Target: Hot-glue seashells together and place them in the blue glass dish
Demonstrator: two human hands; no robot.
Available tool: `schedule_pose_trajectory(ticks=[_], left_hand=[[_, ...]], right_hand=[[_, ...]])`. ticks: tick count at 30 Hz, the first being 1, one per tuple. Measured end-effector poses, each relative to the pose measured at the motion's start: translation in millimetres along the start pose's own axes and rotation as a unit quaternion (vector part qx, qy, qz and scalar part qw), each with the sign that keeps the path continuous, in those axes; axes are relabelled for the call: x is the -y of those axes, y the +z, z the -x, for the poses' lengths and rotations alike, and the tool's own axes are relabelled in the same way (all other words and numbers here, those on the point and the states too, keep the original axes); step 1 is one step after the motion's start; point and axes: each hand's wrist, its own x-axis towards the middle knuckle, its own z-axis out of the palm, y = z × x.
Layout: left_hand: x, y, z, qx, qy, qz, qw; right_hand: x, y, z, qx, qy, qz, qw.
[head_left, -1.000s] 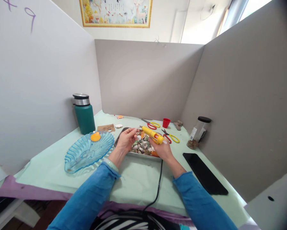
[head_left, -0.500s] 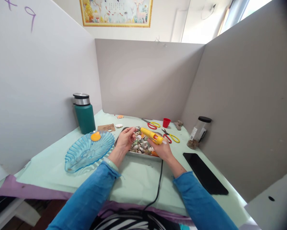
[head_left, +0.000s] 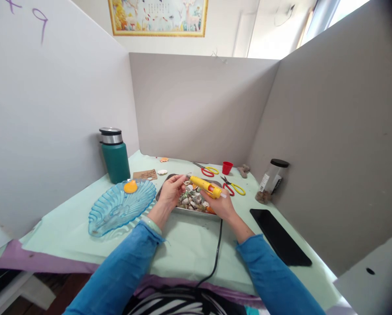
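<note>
My right hand [head_left: 219, 203] is wrapped around a yellow hot glue gun [head_left: 206, 187], its nozzle pointing left and slightly up. A clear glue stick pokes out of its back end, and a black cord [head_left: 218, 249] runs down from it to the table's front edge. My left hand [head_left: 173, 190] is pinched close to the nozzle; a small thing at its fingertips is too tiny to make out. Both hands are above a metal tray [head_left: 196, 213] filled with seashells [head_left: 194, 200], which they partly cover.
To the left are a blue shell-shaped dish [head_left: 117, 210] with an orange shell [head_left: 130, 187] and a green bottle [head_left: 115, 159]. Behind lie scissors [head_left: 207, 170], a second pair [head_left: 234, 187] and a red cup [head_left: 227, 167]. A jar [head_left: 270, 183] and black phone-like slab [head_left: 279, 238] stand right.
The glue gun's nozzle has shifted slightly left, nearer to my left fingertips. Otherwise both hands keep almost the same position.
</note>
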Motion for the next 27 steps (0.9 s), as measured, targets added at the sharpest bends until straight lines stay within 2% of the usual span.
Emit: schedule_pose_trajectory(ticks=[4,10,19,27], left_hand=[[-0.1,-0.4,0.2,-0.007,0.002,-0.002,1.0],[-0.9,0.4,1.2,-0.001,-0.004,-0.007,1.0],[-0.2,1.1,2.0,0.0,-0.005,-0.012,1.0],[-0.9,2.0,2.6,0.011,-0.009,-0.015,1.0]], right_hand=[[1.2,0.1,-0.6,-0.002,-0.002,-0.009,1.0],[-5.5,2.6,-2.5,-0.027,0.034,-0.059,0.997],[-0.4,0.1,-1.0,-0.01,0.001,-0.022,1.0],[-5.1,1.4,-1.8,-0.019,0.011,-0.022,1.0]])
